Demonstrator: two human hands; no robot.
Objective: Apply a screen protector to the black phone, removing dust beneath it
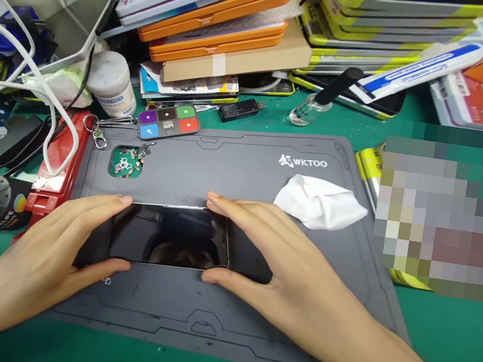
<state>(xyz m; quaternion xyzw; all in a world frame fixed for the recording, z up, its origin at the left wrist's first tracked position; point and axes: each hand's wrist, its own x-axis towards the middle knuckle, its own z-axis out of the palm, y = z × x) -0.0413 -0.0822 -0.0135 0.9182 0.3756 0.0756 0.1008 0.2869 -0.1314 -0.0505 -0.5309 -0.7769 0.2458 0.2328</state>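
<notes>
- Grey rectangular work mat [229, 173]: lies below my hands.
- My right hand [288, 250] and left hand [52, 232]: half-curled, pinching the long edges of one glossy black rectangular phone [138, 229].
- Phone: between them; glass looks fitted, release not yet done.
- Crumpled white cloth [319, 205]: beyond, set aside.

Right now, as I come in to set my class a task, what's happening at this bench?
A person is holding a smartphone by its edges, left hand at one end, right hand at the other. Its dark, glossy screen faces up over a gray WKTOO work mat. A crumpled white cloth lies on the mat beyond the right hand. Whether the phone touches the mat is unclear.
</notes>
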